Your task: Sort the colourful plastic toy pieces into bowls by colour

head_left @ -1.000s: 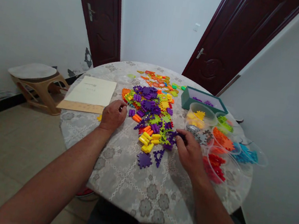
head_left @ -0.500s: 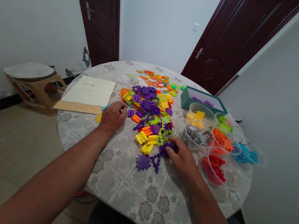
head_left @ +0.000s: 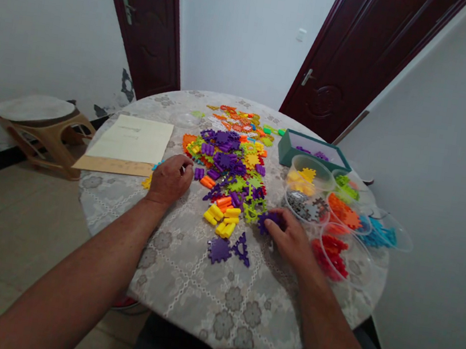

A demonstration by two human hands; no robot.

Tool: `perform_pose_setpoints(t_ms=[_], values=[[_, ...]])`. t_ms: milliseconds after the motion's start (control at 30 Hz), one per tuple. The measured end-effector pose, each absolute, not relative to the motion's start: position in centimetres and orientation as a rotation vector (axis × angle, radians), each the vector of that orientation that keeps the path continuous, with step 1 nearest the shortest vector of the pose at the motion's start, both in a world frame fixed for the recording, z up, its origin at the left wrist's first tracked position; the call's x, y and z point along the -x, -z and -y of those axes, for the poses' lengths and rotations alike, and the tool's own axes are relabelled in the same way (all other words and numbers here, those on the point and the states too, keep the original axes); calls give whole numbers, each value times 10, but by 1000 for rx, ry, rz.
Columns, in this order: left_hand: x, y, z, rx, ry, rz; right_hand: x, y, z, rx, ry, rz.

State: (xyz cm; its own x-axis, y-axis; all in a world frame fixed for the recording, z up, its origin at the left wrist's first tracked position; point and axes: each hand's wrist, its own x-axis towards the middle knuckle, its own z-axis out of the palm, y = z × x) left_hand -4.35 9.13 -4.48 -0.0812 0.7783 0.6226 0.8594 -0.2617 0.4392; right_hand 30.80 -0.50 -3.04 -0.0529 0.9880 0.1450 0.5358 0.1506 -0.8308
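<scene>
Thumb and fingers of my right hand (head_left: 291, 237) pinch a dark purple toothed building plate (head_left: 266, 224), just right of the pile. In front of it on the cloth lie a flat purple toothed square (head_left: 219, 250) and a purple triangular frame piece (head_left: 242, 250). My left hand (head_left: 169, 179) rests on the table left of the pile with its fingers curled; whatever may be inside them is hidden. Between the hands spreads a mixed pile of plastic pieces, with purple toothed plates (head_left: 229, 163), green frames (head_left: 253, 209), yellow tubes (head_left: 221, 219) and orange tubes (head_left: 207, 182).
On the right stand clear tubs with yellow (head_left: 301, 179), grey (head_left: 304, 206), orange (head_left: 344, 211), blue (head_left: 381, 237) and red pieces (head_left: 331, 257). Behind them is a green box (head_left: 287, 151) with purple pieces. A paper sheet (head_left: 131, 138) lies left; more pieces (head_left: 240, 120) lie behind.
My right hand has moved slightly right and away from me with the purple plate, off the pile's edge. My left hand stays in place. The view has shifted slightly.
</scene>
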Motion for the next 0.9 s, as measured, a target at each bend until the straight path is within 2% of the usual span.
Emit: perform_pose_setpoints(t_ms=[167, 367, 567, 733, 900], values=[[44, 46, -92, 2058, 1271, 1860, -307, 29, 3, 1516, -773, 1577], [43, 46, -92, 2059, 1289, 1835, -306, 28, 6, 1452, -1148, 1291], [43, 46, -91, 2064, 1303, 1839, -308, 25, 7, 1235, -1370, 1178], [43, 46, -90, 2065, 1297, 1844, -306, 30, 7, 1215, -1310, 1322], [43, 46, -92, 2063, 1291, 1845, -310, 32, 1, 1180, -1136, 1225]])
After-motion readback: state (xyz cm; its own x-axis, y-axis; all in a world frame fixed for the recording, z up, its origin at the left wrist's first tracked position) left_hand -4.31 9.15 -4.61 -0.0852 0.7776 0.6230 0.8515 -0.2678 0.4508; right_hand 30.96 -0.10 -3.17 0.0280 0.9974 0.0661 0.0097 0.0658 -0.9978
